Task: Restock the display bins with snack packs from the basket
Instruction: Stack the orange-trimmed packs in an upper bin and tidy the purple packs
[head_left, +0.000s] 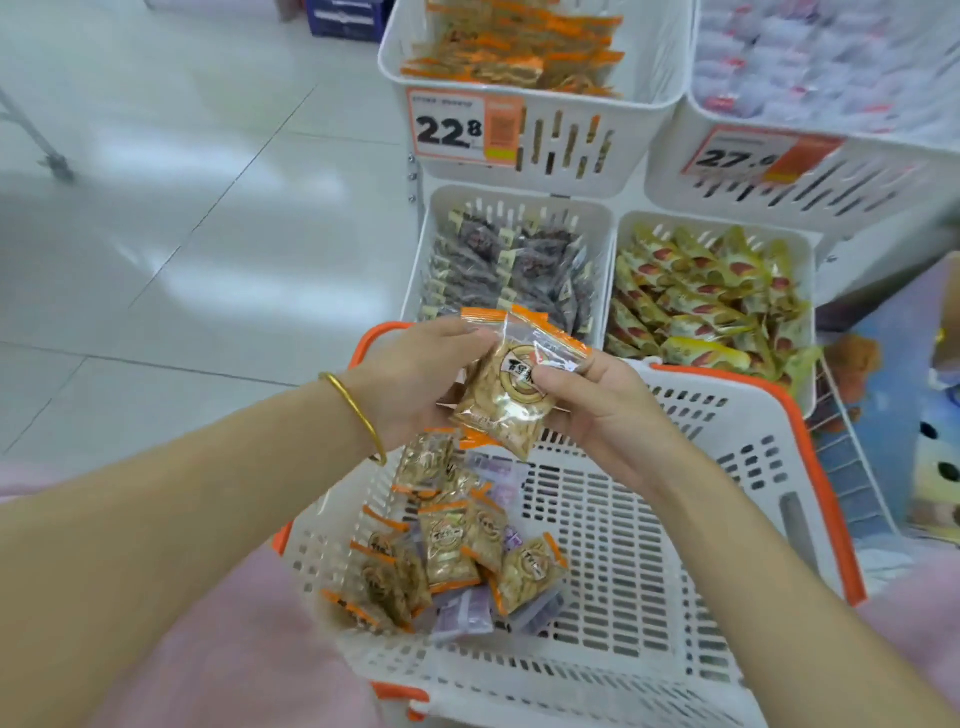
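We grip one snack pack (511, 400) with left hand (415, 374) and right hand (597, 410) over the basket (675, 519), likely bound for the upper orange-pack bin (571, 171).

We held a clear orange-edged snack pack (506, 395) above the white slotted plastic basket (649, 545); loose packs (452, 551) lay in its left corner; white plastic display bins (514, 196) stood behind.

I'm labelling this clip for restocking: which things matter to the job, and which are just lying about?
Job: snack pack in left hand and right hand; basket; loose packs; display bins.
Lying about: toy bear; blue box; metal leg.
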